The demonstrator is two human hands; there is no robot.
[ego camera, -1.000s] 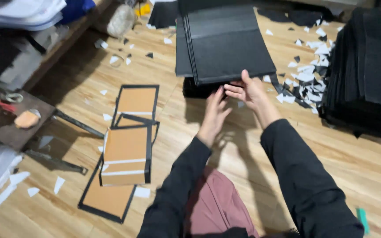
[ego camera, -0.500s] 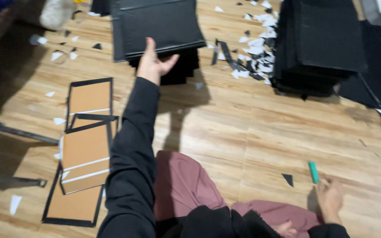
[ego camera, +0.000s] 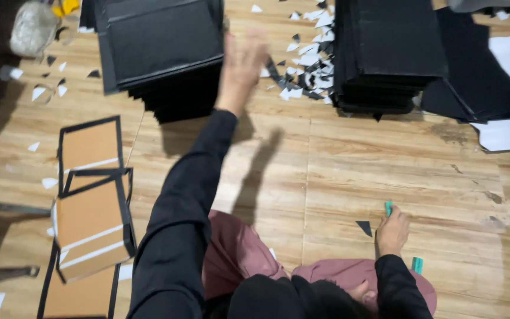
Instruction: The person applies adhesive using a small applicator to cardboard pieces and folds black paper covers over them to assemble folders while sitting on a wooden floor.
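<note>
Reaching forward from a seat on the wooden floor (ego camera: pixel 349 171), a person stretches the left hand (ego camera: pixel 240 68), blurred with fingers spread open, just beside a stack of black folded boards (ego camera: pixel 160 44) at the top of the head view. Lower right, the right hand (ego camera: pixel 392 231) rests on the floor, curled around a small green tool (ego camera: pixel 388 208), near a black paper triangle (ego camera: pixel 365 227). Brown card panels edged in black (ego camera: pixel 90 207) lie at left, a second black stack (ego camera: pixel 385 53) and white scraps (ego camera: pixel 302 59) beyond.

Bare floor (ego camera: pixel 349 171) between black stacks (ego camera: pixel 385 53)
</note>
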